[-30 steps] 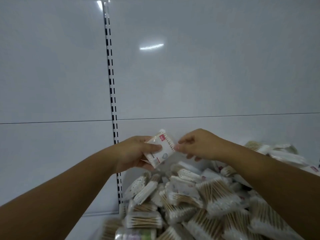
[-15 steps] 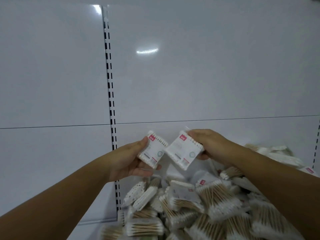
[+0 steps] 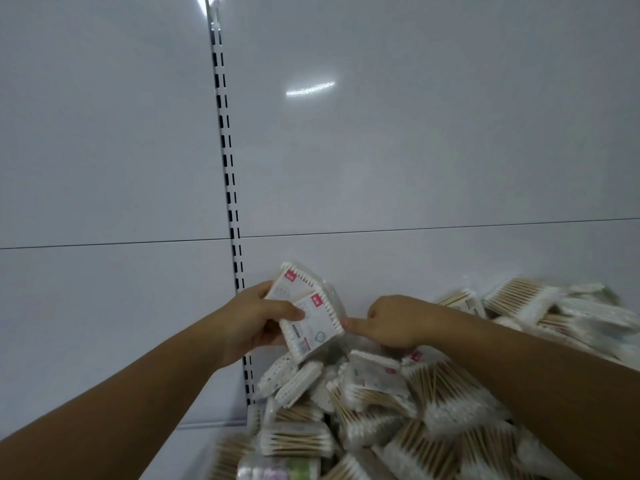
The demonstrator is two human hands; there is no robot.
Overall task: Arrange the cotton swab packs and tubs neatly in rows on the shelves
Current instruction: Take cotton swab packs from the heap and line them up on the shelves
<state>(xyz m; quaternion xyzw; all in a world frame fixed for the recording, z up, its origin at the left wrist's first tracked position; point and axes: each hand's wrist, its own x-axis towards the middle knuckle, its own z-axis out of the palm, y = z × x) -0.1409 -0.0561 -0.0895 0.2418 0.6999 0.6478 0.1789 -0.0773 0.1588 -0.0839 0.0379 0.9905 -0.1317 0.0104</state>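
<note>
Above the heap of loose packs (image 3: 381, 410), at its eleven o'clock, two overlapped cotton swab packs (image 3: 313, 327) are clamped in the left hand (image 3: 256, 320), thumb laid across the front one. At their three o'clock, the front pack's corner is touched by one fingertip of the right hand (image 3: 394, 322), the other fingers curled; whether anything is gripped cannot be told. The heap is spread on the shelf (image 3: 194, 445), with a slotted upright (image 3: 228, 188) at its eleven o'clock.

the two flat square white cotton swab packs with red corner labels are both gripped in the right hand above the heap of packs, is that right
No: in the head view the left hand grips both flat square white cotton swab packs with red corner labels above the heap of packs; the right hand only meets the front pack at its corner with a fingertip.
</note>
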